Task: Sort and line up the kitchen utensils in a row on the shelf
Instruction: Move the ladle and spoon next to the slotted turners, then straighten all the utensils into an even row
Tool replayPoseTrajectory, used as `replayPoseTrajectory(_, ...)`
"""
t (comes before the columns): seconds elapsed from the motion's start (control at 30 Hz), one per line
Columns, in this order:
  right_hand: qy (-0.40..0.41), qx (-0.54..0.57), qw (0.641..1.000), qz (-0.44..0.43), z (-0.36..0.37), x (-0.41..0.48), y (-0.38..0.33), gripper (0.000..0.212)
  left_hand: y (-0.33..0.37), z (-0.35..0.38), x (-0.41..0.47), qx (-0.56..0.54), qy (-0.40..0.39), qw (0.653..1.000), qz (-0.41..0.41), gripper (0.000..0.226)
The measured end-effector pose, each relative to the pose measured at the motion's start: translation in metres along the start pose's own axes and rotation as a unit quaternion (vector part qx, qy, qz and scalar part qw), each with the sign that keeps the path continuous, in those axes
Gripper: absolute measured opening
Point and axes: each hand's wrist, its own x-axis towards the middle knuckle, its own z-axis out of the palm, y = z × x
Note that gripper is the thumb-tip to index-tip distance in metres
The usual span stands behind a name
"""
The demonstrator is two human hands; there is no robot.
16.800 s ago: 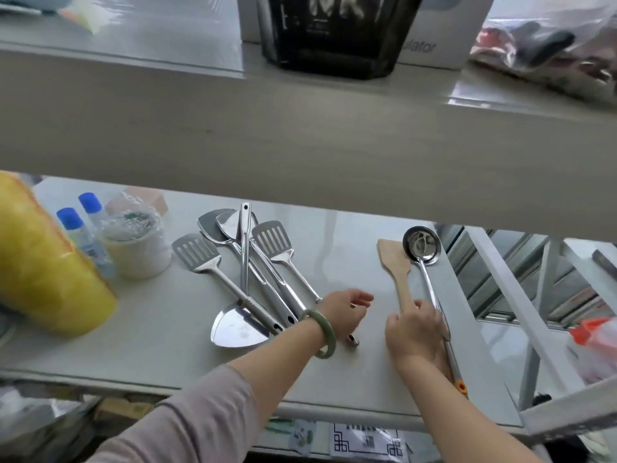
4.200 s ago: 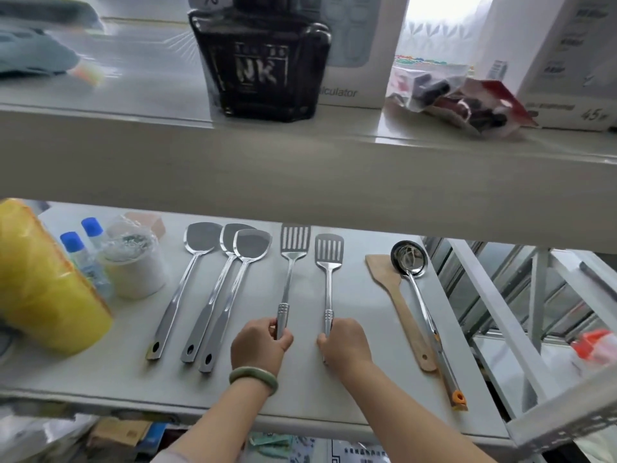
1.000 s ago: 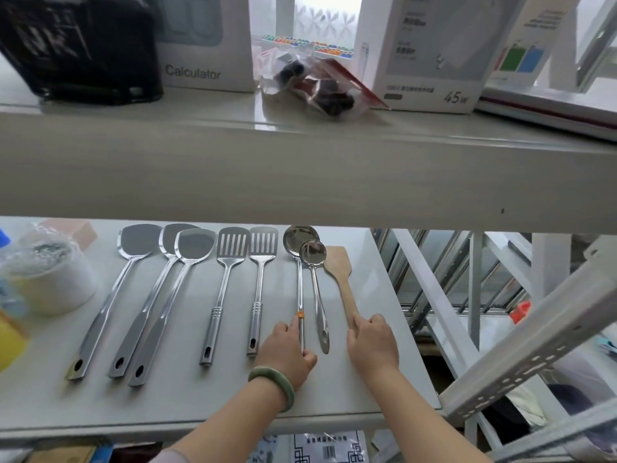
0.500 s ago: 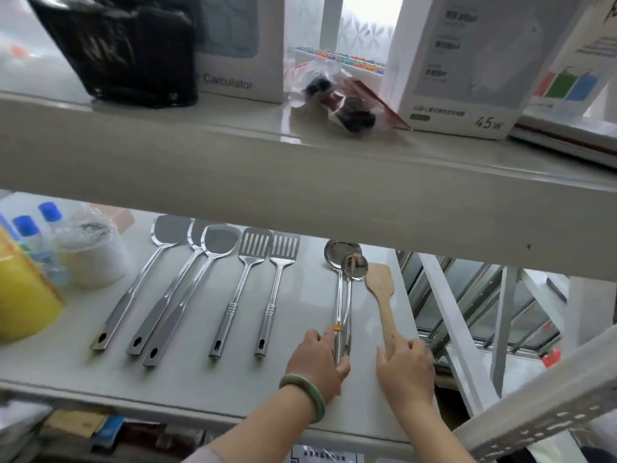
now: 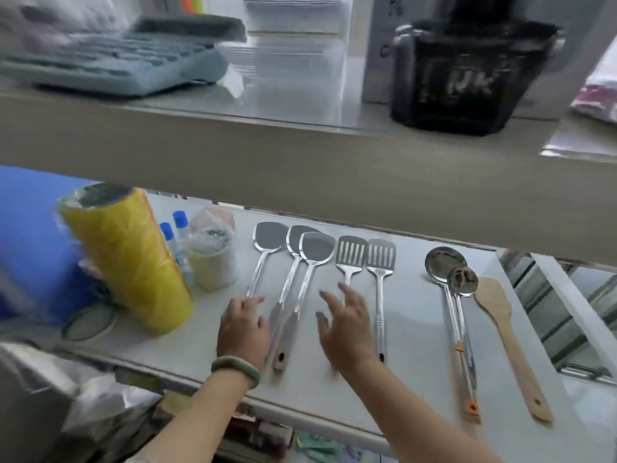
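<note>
On the white shelf [image 5: 414, 332] the utensils lie in a row, handles toward me. From the left come three steel turners [image 5: 267, 242], [image 5: 295, 237], [image 5: 316, 248], two slotted turners [image 5: 350, 253], [image 5: 381, 259], a large ladle [image 5: 442, 264], a small ladle [image 5: 463, 280] and a wooden spatula [image 5: 494, 302]. My left hand [image 5: 243, 325] rests over the leftmost turner's handle, fingers loosely curled. My right hand [image 5: 345, 324] hovers with fingers spread above the first slotted turner's handle, which it hides.
A yellow wrapped roll [image 5: 127, 259], two blue-capped bottles [image 5: 175, 232] and a white tub [image 5: 213, 259] stand at the shelf's left. The upper shelf [image 5: 300, 152] overhangs, carrying a calculator [image 5: 110, 58] and a black box [image 5: 467, 78]. White rack bars [image 5: 567, 295] run on the right.
Both hands have left the ladles and wooden spatula and moved left to the turners. My view has swung left. The ladles and spatula lie where they were let go.
</note>
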Motion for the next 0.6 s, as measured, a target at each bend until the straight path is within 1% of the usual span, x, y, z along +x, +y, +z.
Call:
replayPoseTrajectory(0.07, -0.075, 0.013, 0.997, 0.009, 0.027, 0.005, -0.037, 0.046, -0.022, -0.010, 0.013, 0.019, -0.041, 0.998, -0.038, 0.040)
replayPoseTrajectory(0.1, -0.107, -0.005, 0.994, 0.012, 0.040, 0.007, -0.051, 0.048, -0.031, -0.013, 0.018, 0.024, -0.059, 0.997, -0.045, 0.040)
replayPoseTrajectory(0.17, -0.164, -0.051, 0.985, 0.023, 0.065, 0.011, -0.072, 0.050, -0.040, -0.017, 0.026, 0.029, -0.088, 0.995, -0.042, 0.041)
replayPoseTrajectory(0.23, -0.198, -0.085, 0.976, 0.044, 0.083, 0.016, -0.085, 0.051, -0.044, -0.018, 0.033, 0.028, -0.119, 0.992, -0.029, 0.041)
replayPoseTrajectory(0.4, -0.214, -0.131, 0.961, 0.115, 0.097, 0.023, -0.087, 0.059, -0.052, -0.018, 0.043, 0.042, -0.186, 0.982, 0.007, 0.048)
replayPoseTrajectory(0.5, -0.212, -0.126, 0.962, 0.119, 0.095, 0.020, -0.085, 0.060, -0.057, -0.016, 0.046, 0.060, -0.196, 0.978, 0.024, 0.050)
replayPoseTrajectory(0.6, -0.208, -0.125, 0.963, 0.116, 0.095, 0.014, -0.087, 0.060, -0.061, -0.015, 0.050, 0.065, -0.197, 0.978, 0.021, 0.051)
